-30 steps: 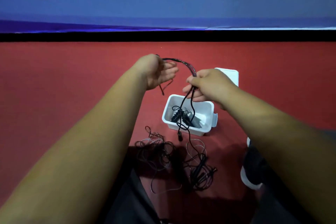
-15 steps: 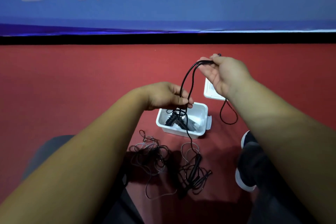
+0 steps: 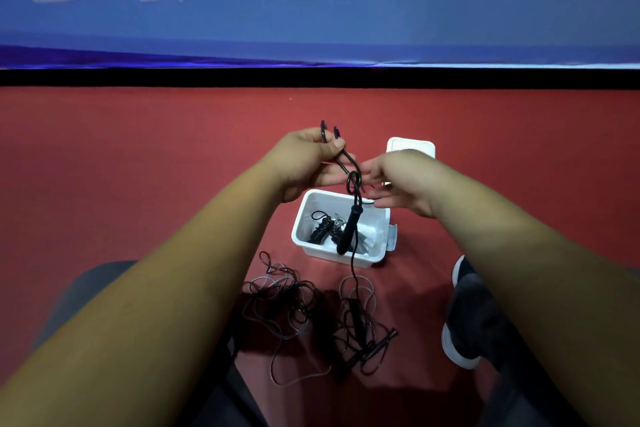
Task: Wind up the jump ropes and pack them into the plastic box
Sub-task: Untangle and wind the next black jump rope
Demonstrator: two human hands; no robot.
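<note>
- Above the plastic box (image 3: 300, 236) we hold one black jump rope (image 3: 352, 180). Its cord crosses itself in a twist over the box's far rim.
- Its handle (image 3: 349, 229) hangs in front of the box's open top, and one strand of cord drops past the box's near wall to the floor.
- Our left hand (image 3: 308, 163) is up and to the left of the box's far rim. Thumb and fingers pinch folded loops of the cord, whose bends stick out above the knuckles.
- Our right hand (image 3: 401, 184) is over the box's far right corner, its fingers nearly straight and pointing at the twist. We cannot tell whether the tips touch the cord.
- Inside the box lie wound ropes (image 3: 322, 230), dark bundles against the white bottom.
- On the near side of the box, loose ropes (image 3: 287, 302) lie tangled on the red floor (image 3: 138, 166), with black handles among them.
- Just beyond the box is a white lid (image 3: 410, 146), partly hidden by our right hand.
- To the near right of the box is our dark shoe (image 3: 464, 319) with a white sole.
- Well beyond the box hangs a blue banner (image 3: 311, 17) with pale marks.
</note>
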